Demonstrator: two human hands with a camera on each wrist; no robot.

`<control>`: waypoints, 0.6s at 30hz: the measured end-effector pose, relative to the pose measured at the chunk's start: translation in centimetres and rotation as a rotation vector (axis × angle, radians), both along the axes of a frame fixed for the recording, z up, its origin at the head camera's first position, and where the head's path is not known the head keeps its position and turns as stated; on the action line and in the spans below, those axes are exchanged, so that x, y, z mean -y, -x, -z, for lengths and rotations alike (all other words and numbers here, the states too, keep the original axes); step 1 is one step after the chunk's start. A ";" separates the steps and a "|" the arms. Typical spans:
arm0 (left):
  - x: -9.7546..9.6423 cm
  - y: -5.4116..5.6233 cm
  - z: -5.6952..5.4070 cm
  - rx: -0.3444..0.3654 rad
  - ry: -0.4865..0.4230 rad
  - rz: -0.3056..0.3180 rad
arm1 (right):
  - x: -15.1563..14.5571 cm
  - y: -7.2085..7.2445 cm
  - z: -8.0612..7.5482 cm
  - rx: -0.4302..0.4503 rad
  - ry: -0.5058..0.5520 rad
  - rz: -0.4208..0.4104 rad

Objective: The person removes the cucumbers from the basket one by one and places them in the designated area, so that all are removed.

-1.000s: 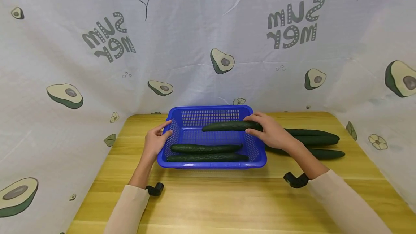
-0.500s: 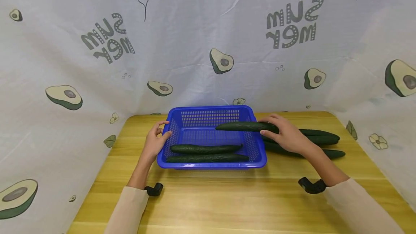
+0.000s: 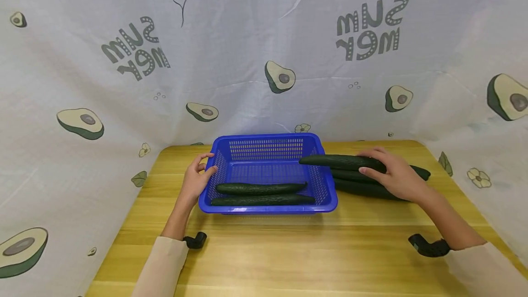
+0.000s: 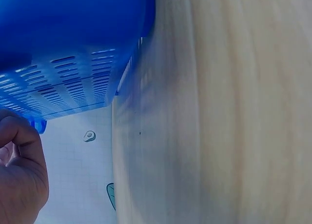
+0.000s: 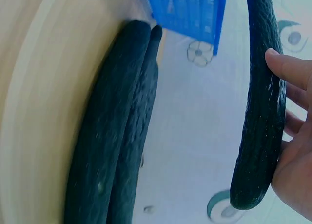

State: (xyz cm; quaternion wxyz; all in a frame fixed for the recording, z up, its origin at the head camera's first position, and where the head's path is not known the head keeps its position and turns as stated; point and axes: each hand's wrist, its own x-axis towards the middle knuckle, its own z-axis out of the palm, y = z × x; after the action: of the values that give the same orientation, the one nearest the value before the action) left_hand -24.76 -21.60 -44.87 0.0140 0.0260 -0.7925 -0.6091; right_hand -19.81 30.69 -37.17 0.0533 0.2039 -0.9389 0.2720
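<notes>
My right hand (image 3: pixel 392 175) grips one end of a long dark green cucumber (image 3: pixel 338 161). In the right wrist view, thumb and fingers wrap round this cucumber (image 5: pixel 261 112), raised apart from those on the table. Its far tip reaches over the right rim of a blue plastic basket (image 3: pixel 268 209). At the basket's left rim my left hand (image 3: pixel 195 181) holds on with thumb and fingers. Inside, along the front wall, lie two cucumbers, one behind (image 3: pixel 261 189) and one in front (image 3: pixel 261 200).
To the basket's right, below my right hand, more cucumbers (image 3: pixel 359 188) lie on the wooden table (image 3: pixel 280 251), partly hidden by the hand. A white cloth (image 3: pixel 243 58) printed with avocados hangs behind the table and along its sides.
The right hand has carried the cucumber rightward, from above the basket to above the cucumbers on the table. The left hand and basket stay in place.
</notes>
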 end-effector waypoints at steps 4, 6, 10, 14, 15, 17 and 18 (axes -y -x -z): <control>0.2 0.1 0.0 0.032 -0.016 0.005 | -1.5 -0.6 0.4 -0.031 0.005 0.015; 0.3 0.2 0.0 0.044 -0.014 0.013 | -2.2 -0.9 0.6 -0.047 0.011 0.018; 0.3 0.1 -0.1 0.060 0.021 0.031 | -3.5 -1.6 1.1 -0.088 0.004 0.024; 0.2 -0.3 -0.2 0.050 0.051 0.032 | -4.8 -2.1 1.6 -0.102 -0.021 0.038; 0.2 -0.4 -0.2 0.046 0.052 0.032 | -5.1 -2.2 1.8 -0.101 -0.030 0.043; 0.1 -0.6 -0.7 0.055 0.048 0.036 | -5.7 -2.4 2.0 -0.102 -0.043 0.053; 0.1 -0.6 -0.8 0.056 0.045 0.039 | -6.0 -2.5 2.2 -0.097 -0.039 0.058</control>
State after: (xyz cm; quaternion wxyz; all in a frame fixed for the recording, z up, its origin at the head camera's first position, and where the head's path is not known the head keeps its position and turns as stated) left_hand -24.12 -21.70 -44.09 -0.0193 0.0274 -0.8064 -0.5904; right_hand -17.29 36.71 -39.33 0.1025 0.1906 -0.9459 0.2419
